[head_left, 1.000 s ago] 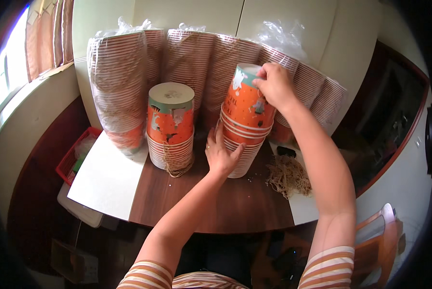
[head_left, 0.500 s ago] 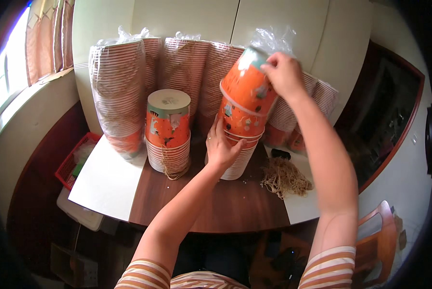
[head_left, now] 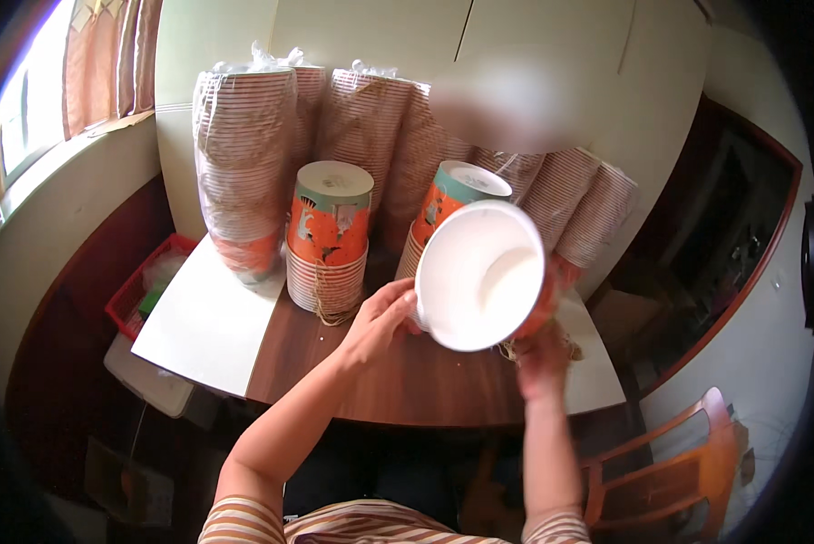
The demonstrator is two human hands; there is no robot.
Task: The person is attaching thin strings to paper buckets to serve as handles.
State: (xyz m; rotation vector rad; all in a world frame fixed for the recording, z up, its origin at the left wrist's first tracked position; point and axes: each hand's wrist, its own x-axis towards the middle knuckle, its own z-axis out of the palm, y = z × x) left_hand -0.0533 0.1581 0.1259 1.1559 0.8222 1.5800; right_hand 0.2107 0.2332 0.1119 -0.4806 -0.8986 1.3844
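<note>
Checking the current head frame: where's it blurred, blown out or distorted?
Head view: right hand smeared with blur, left hand crisper; a smudged patch across the pale back wall; glaring window at left; table edge bowed by the fisheye; dark corners.

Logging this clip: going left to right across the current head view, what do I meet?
Red basket, tall wrapped cup stack, shorter orange cup stack, left hand, tilted cup with white inside, right hand, wooden chair.
</note>
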